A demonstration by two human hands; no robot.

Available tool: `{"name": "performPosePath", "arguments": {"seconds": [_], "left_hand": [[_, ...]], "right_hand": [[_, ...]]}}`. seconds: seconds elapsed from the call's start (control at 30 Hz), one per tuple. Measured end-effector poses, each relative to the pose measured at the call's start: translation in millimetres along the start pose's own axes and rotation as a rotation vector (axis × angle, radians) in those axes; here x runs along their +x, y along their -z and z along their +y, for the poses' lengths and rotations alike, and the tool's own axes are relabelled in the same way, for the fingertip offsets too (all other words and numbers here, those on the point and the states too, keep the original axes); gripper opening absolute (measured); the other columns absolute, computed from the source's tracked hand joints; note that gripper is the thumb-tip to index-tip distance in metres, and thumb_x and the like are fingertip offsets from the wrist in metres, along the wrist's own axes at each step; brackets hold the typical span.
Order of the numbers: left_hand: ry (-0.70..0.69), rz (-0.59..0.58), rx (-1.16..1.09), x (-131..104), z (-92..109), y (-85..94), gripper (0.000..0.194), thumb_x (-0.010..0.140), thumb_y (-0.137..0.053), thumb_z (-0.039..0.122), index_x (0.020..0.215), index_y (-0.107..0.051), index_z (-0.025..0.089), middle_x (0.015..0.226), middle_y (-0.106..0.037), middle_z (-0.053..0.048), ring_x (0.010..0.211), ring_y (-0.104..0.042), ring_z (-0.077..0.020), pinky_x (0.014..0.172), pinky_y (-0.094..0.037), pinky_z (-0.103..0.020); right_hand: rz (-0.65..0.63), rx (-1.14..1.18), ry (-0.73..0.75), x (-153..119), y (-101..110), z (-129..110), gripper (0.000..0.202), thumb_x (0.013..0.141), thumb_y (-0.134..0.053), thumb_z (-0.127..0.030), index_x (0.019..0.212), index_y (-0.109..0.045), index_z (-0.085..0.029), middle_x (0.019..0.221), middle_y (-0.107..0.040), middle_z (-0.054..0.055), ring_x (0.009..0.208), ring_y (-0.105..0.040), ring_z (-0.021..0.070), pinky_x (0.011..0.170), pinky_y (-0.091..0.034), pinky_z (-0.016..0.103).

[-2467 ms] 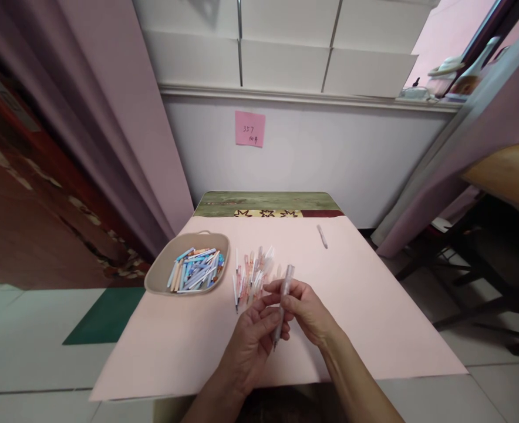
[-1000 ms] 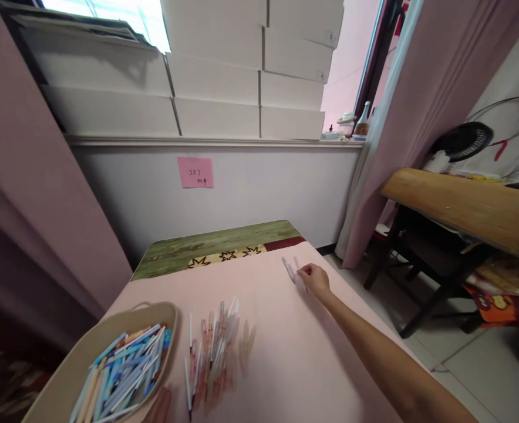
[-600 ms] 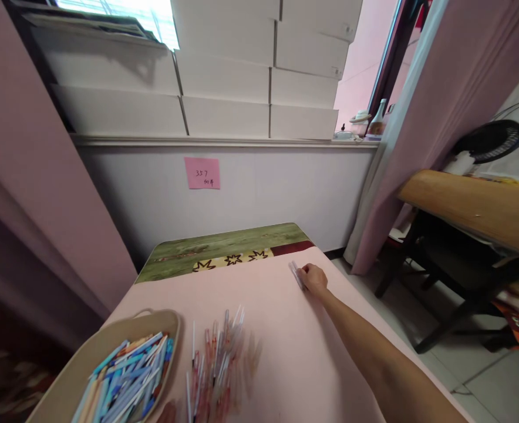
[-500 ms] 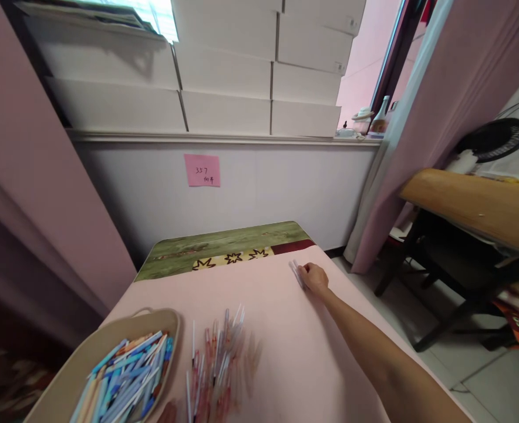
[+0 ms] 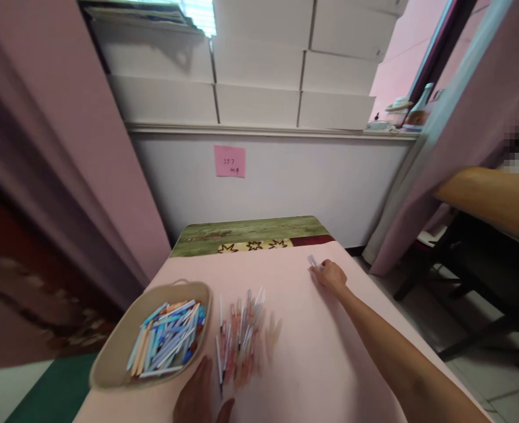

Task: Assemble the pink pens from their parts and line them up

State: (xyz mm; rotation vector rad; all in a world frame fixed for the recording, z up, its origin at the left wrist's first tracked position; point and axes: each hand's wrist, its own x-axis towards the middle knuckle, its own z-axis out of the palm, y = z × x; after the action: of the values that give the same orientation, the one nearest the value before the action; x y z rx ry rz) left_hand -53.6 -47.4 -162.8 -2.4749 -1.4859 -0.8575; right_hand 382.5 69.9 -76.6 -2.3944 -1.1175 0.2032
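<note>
R hand (image 5: pixel 333 275) reached to far R part of pink-covered surface (image 5: pixel 295 294), forearm laid out diagonally from lower R. Clear pens (image 5: pixel 313 260) seen at its fingertips, far ends projecting past them toward back edge; fingers narrow, curled over pens, but firm grip vs. light touch can't be told; exact no. of pens there also unclear. L hand (image 5: pixel 195 393) cut off by bottom edge of view, blurred; thumb and fingers spread wide, nothing seen held, placed just beside near R side of beige basket (image 5: pixel 110 352). Loose pen pile (image 5: pixel 242 335) (clear, pinkish, white) spread on surface R of basket, tips roughly lengthwise, some overlapping; two pale-amber pens (image 5: pixel 272 335) nr its R side, blurred. Basket filled w/ mixed pens (image 5: pixel 167 335), blue, lilac, white, tan, orange, lying crisscross. Behind: green wood-pattern strip (image 5: pixel 250 228) w/ starburst figs. at far end; pink note (image 5: pixel 230 161), marked "357", fixed to wall; white boxes (image 5: pixel 259 106) stacked on ledge above.
</note>
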Motion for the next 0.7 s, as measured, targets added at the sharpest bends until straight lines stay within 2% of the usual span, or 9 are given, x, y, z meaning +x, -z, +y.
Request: {"name": "performPosePath", "arguments": {"seconds": [0.07, 0.13, 0.23, 0.3, 0.37, 0.47, 0.7], "left_hand": [[0.048, -0.011, -0.005, -0.5, 10.2, 12.1, 0.074, 0.086, -0.049, 0.042, 0.148, -0.014, 0.021, 0.138, -0.049, -0.015, 0.122, -0.05, -0.0318, 0.096, -0.043, -0.048], [0.064, -0.041, -0.019, 1.5, 21.4, 23.8, 0.072, 0.087, -0.049, 0.041, 0.147, -0.018, 0.018, 0.138, -0.049, -0.016, 0.122, -0.049, -0.0307, 0.097, -0.041, -0.047], [0.042, -0.049, 0.015, 5.3, 33.6, 35.7, 0.073, 0.087, -0.051, 0.041, 0.146, -0.018, 0.014, 0.136, -0.05, -0.018, 0.123, -0.048, -0.0305, 0.102, -0.034, -0.049], [0.031, -0.061, 0.024, 6.6, 38.0, 39.5, 0.075, 0.086, -0.052, 0.043, 0.146, -0.018, 0.014, 0.137, -0.049, -0.018, 0.126, -0.045, -0.0309, 0.106, -0.029, -0.051], [0.032, -0.074, 0.02, 6.8, 40.4, 41.1, 0.077, 0.085, -0.052, 0.047, 0.146, -0.019, 0.013, 0.137, -0.048, -0.018, 0.128, -0.042, -0.0313, 0.107, -0.025, -0.052], [0.042, -0.101, 0.027, 6.3, 42.3, 41.8, 0.078, 0.084, -0.051, 0.05, 0.145, -0.02, 0.013, 0.137, -0.048, -0.018, 0.128, -0.042, -0.032, 0.107, -0.023, -0.053], [0.06, -0.14, 0.03, 5.2, 41.5, 42.0, 0.079, 0.084, -0.053, 0.047, 0.146, -0.017, 0.015, 0.138, -0.048, -0.017, 0.129, -0.042, -0.0309, 0.108, -0.023, -0.052]], "right_hand": [[0.042, 0.018, 0.044, -18.9, 2.5, -5.2, 0.051, 0.081, -0.054, -0.048, 0.118, -0.057, -0.014, 0.108, -0.065, 0.016, 0.093, -0.062, 0.0253, 0.072, -0.042, 0.031], [0.057, 0.094, 0.124, -47.1, -1.8, -12.8, 0.05, 0.084, -0.048, -0.047, 0.125, -0.052, -0.017, 0.11, -0.064, 0.011, 0.089, -0.062, 0.0205, 0.072, -0.042, 0.029], [-0.031, 0.429, 0.241, -99.5, -19.6, -24.6, 0.046, 0.08, -0.052, -0.048, 0.115, -0.059, -0.018, 0.091, -0.069, 0.005, 0.07, -0.062, 0.0168, 0.066, -0.044, 0.027], [-0.081, 0.598, 0.174, -130.3, -33.3, -30.4, 0.044, 0.078, -0.053, -0.048, 0.106, -0.064, -0.016, 0.08, -0.069, 0.004, 0.066, -0.061, 0.0173, 0.063, -0.045, 0.027], [-0.082, 0.626, 0.147, -150.7, -43.0, -33.9, 0.041, 0.078, -0.052, -0.047, 0.1, -0.066, -0.015, 0.075, -0.069, 0.004, 0.066, -0.061, 0.0181, 0.063, -0.045, 0.027], [-0.054, 0.622, 0.143, -162.2, -46.3, -36.2, 0.037, 0.078, -0.05, -0.044, 0.095, -0.068, -0.016, 0.077, -0.07, 0.005, 0.069, -0.062, 0.019, 0.066, -0.046, 0.027], [-0.033, 0.613, 0.179, -163.5, -42.7, -36.7, 0.032, 0.08, -0.048, -0.043, 0.088, -0.068, -0.019, 0.073, -0.07, 0.004, 0.067, -0.061, 0.0197, 0.065, -0.045, 0.028]]}}
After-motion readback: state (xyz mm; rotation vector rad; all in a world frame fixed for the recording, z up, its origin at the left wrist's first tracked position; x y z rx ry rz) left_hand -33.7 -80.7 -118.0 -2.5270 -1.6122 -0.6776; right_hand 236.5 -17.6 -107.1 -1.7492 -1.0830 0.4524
